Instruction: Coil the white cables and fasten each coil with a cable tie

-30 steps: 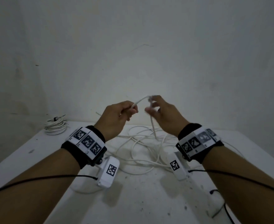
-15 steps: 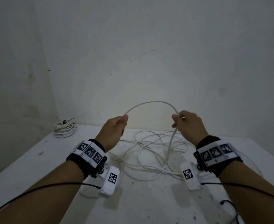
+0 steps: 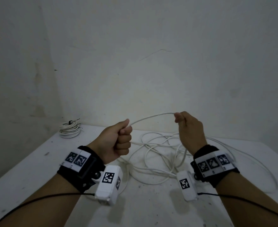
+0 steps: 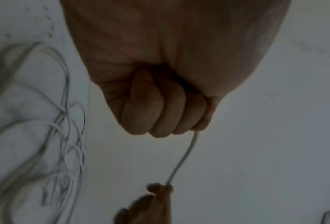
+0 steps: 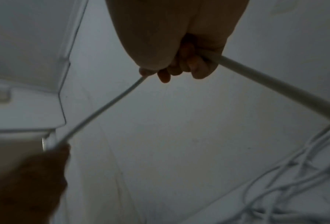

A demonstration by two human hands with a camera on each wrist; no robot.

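Observation:
A long white cable [image 3: 153, 117] arcs in the air between both hands. My left hand [image 3: 118, 140] makes a fist round one end of the span; its curled fingers [image 4: 160, 115] clamp the cable [image 4: 185, 157]. My right hand [image 3: 186, 126] pinches the cable at its fingertips [image 5: 179, 66], and the cable [image 5: 275, 83] runs on through the palm. The rest of the cable lies in a loose tangle [image 3: 159, 154] on the white table [image 3: 36, 169] below the hands, with one wide loop [image 3: 266, 171] reaching right.
A finished white coil [image 3: 69, 131] bound with a black tie lies at the table's far left corner by the wall. Black sensor wires [image 3: 36, 200] trail from both wrist units [image 3: 108, 184]. Bare wall stands close behind the table.
My hands have drawn apart from nearly touching, stretching a length of cable between them. The arc has flattened since half a second ago, and my left hand has turned into a tighter fist.

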